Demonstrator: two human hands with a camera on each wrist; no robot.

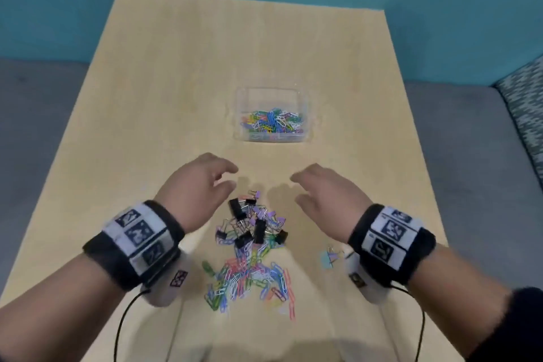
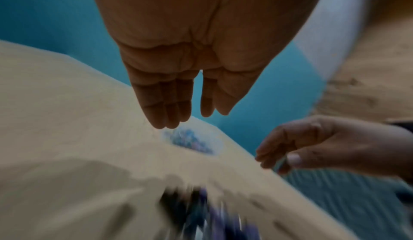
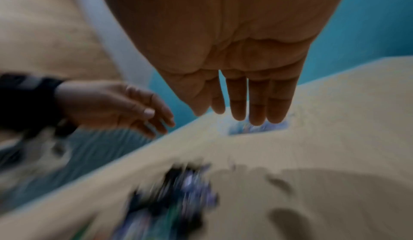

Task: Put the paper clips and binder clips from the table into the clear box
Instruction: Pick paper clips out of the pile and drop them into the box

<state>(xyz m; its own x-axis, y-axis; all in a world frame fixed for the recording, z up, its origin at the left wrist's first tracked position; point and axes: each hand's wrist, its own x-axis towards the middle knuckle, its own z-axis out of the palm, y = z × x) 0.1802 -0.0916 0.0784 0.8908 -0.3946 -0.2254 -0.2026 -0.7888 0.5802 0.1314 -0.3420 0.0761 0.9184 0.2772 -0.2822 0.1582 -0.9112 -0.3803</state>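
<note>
Above clip pile (image 1: 252, 247), both hands (image 1: 197, 185) empty, fingers loose.

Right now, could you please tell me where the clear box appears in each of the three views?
Head: clear box at centre, beyond both hands.
Left wrist: blurred, just below the left hand's fingertips, around.
Right wrist: blurred, partly behind the right hand's fingertips, around.
Shared landmark: the binder clips.
</note>
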